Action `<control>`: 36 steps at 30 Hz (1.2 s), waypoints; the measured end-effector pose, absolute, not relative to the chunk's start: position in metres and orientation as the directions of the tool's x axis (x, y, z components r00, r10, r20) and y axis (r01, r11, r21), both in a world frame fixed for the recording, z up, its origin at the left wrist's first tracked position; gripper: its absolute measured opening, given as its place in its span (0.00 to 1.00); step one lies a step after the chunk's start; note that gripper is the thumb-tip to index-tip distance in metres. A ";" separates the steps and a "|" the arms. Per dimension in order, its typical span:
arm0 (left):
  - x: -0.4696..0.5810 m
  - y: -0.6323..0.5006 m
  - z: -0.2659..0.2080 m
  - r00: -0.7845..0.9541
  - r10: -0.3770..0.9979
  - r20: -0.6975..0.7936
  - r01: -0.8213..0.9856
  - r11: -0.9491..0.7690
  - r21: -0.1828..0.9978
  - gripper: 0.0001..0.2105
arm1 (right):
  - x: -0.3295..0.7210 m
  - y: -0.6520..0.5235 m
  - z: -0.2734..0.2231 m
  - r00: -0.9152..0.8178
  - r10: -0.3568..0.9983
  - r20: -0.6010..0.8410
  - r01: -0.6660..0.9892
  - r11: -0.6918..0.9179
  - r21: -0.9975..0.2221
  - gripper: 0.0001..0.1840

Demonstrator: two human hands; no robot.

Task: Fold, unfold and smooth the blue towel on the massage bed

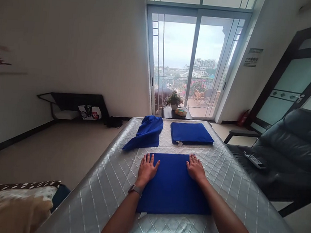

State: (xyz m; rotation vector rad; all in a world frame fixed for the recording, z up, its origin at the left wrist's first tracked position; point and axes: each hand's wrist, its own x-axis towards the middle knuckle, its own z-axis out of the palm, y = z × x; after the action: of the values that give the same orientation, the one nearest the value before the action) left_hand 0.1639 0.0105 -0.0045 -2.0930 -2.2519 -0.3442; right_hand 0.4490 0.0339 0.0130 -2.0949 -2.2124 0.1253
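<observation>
A flat blue cloth piece [175, 187], roughly rectangular, lies in front of me with a small white tag at its near left edge. On its far left corner rests my left hand [148, 167], fingers spread, a watch on the wrist. My right hand [196, 168] lies flat on the far right corner, also with fingers stretched out. Beyond it to the right is a neat blue folded stack [192, 132] with a white tag. A crumpled blue cloth [147, 132] lies beyond my left hand.
Everything sits on a table with a silver quilted cover [97, 191]. A black armchair [288, 150] with a remote-like device stands at right. Past the far edge is a small table [166, 113] with a potted plant [174, 100]. Patterned bedding [14, 202] is at lower left.
</observation>
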 end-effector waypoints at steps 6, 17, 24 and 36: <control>0.166 0.011 -0.003 -0.080 0.982 0.169 0.992 0.061 0.114 0.40 | 0.447 0.033 0.014 -0.034 0.999 0.008 0.993 0.035 -0.115 0.36; 0.183 0.022 0.019 -0.191 0.976 0.108 0.978 0.179 0.106 0.40 | 0.448 0.035 0.010 -0.036 0.999 0.028 0.989 0.040 -0.139 0.36; 0.315 0.020 0.014 0.249 0.941 0.227 0.931 -0.298 0.213 0.34 | 0.454 0.034 0.006 -0.074 0.997 0.036 0.987 0.079 -0.142 0.35; 0.231 0.028 0.002 0.039 0.983 0.178 0.981 -0.071 0.182 0.37 | 0.450 0.035 0.011 -0.041 0.999 0.016 0.987 0.043 -0.152 0.35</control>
State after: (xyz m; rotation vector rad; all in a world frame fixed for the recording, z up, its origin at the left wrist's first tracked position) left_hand 0.2309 0.0277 0.0024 -2.2712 -2.1475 -0.4038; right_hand 0.4502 0.0355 0.0106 -2.0906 -2.1798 0.1497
